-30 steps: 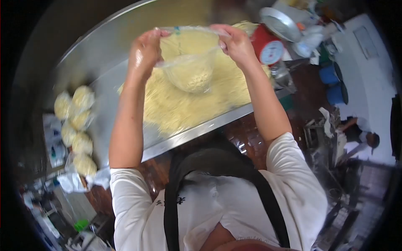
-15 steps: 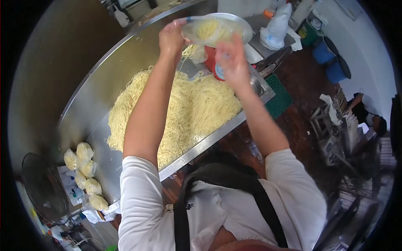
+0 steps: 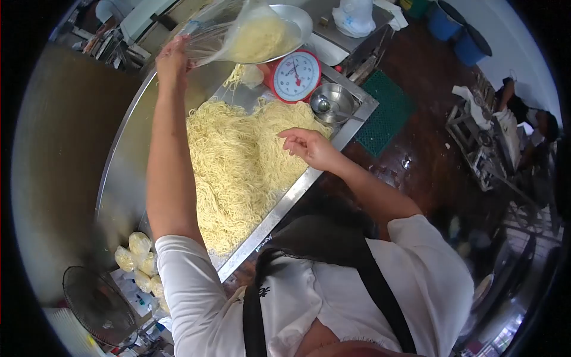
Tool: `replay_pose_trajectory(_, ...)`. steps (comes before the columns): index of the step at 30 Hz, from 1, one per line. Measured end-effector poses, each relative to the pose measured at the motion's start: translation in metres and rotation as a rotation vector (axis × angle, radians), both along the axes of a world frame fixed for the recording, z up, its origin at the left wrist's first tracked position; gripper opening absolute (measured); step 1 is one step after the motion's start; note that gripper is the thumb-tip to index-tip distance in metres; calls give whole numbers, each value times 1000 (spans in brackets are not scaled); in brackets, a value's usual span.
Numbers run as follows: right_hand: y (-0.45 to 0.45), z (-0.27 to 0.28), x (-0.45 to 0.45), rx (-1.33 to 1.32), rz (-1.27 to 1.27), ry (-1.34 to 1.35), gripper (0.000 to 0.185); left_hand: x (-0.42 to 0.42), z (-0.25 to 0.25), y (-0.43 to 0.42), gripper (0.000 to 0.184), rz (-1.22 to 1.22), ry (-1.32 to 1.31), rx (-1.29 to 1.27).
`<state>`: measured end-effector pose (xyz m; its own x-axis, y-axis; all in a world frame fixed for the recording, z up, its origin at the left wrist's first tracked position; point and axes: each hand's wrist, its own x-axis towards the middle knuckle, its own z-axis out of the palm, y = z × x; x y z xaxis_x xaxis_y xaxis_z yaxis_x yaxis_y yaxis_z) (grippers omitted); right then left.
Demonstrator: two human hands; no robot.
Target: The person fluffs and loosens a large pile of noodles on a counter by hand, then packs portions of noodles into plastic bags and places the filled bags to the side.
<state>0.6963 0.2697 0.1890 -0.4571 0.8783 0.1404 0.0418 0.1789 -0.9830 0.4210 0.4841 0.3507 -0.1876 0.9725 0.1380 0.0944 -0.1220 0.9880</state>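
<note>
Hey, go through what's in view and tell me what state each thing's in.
Left hand, closed on clear plastic bag
Clear plastic bag, partly filled, on the scale pan
Right hand, holding nothing, loosely curled
Dial scale, upright, exact reading unclear
Noodle heap, loose, uncovered
Steel bowl, upright, ladle inside
Packed noodle bags, filled, clustered together

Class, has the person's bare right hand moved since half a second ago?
Yes: the bare right hand has moved away from the red, white-dialled scale, toward the silver metal table's near edge.
</note>
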Motion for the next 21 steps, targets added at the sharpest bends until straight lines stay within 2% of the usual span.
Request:
replay_pose_trajectory(2, 1, -6, 7, -1, -13, 47, 32, -1, 6, 5, 39, 28, 106, -34)
replay_pose_trajectory(3, 0, -4, 8, 34, -53, 64, 31, 1, 9, 8, 49, 35, 108, -123)
replay_pose_trajectory(7, -5, -13, 20, 5, -87, 22, 30, -1, 12, 23, 60, 58, 247, -204)
replay_pose_trajectory(13, -15, -24, 31, -21, -121, -5, 29, 1, 6, 33, 60, 15, 213, -170)
replay_pose_trajectory(16, -17, -23, 31, -64, -98, -39, 28, 7, -1, 38, 48, -4, 152, -132)
replay_pose_trajectory(21, -20, -23, 21, -78, -40, -20, 29, 27, -8, 31, 40, -35, 49, -95)
